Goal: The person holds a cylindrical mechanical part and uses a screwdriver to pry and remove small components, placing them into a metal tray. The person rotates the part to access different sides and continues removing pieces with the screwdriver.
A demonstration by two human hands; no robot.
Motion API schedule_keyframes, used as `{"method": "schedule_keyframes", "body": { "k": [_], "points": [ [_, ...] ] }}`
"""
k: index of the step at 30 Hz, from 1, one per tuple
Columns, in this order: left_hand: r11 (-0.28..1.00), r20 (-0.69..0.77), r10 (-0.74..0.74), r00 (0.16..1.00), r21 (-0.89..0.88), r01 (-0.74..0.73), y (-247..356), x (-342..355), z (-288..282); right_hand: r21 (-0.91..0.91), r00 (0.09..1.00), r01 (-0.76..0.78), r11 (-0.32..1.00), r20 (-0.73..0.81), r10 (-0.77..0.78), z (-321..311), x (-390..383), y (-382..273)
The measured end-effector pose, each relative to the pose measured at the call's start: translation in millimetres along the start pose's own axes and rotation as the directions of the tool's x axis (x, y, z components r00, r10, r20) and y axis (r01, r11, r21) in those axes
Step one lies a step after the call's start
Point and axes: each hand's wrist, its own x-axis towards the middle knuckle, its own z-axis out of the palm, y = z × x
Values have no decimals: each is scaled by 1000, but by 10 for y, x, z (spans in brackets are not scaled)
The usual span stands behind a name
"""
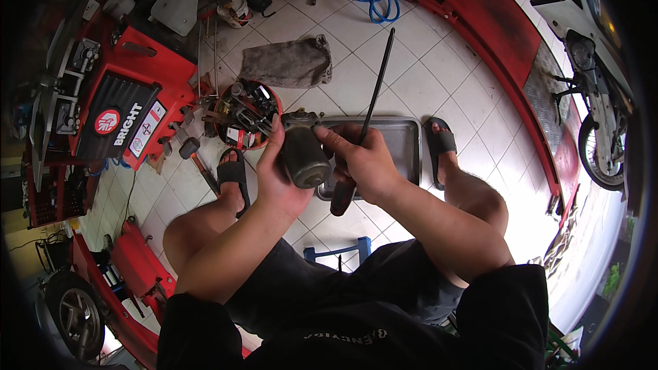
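left hand: grip curled closed, palm up | right hand: grip closed, forearms converging

- Daylight floods in from my right, where the doorway beyond the parked motorcycle burns out to white.
- The white floor tiles catch an even, soft sheen; shadows under my knees stay faint.
- My left side falls dim, the red tool cabinet and a wheel sinking into murk.
- Fisheye bending curves the red ramp hard, and a black vignette rings the frame.
- Focus holds at centre; the edges smear.
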Motion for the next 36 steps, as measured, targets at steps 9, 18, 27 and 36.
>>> {"method": "schedule_keyframes", "body": {
  "k": [9, 18, 27, 36],
  "points": [
    [1000, -8, 2, 1000, -14, -2, -4, 22, -47, -5, 1000, 8, 1000, -6, -8, 11, -18, -15],
    [988, -7, 123, 992, -95, -123, 149, 88, 7, 120, 996, 85, 989, -8, -84, 72, -155, -202],
    [962, 119, 225, 967, -186, -201, 748, 190, -83, -235, 925, 155, 960, 377, -56, 76, -575, -328],
    [944, -1, 323, 946, -68, -322, 778, 109, -1, -325, 914, 4, 946, 386, 128, 115, -646, -187]
  ]
}}
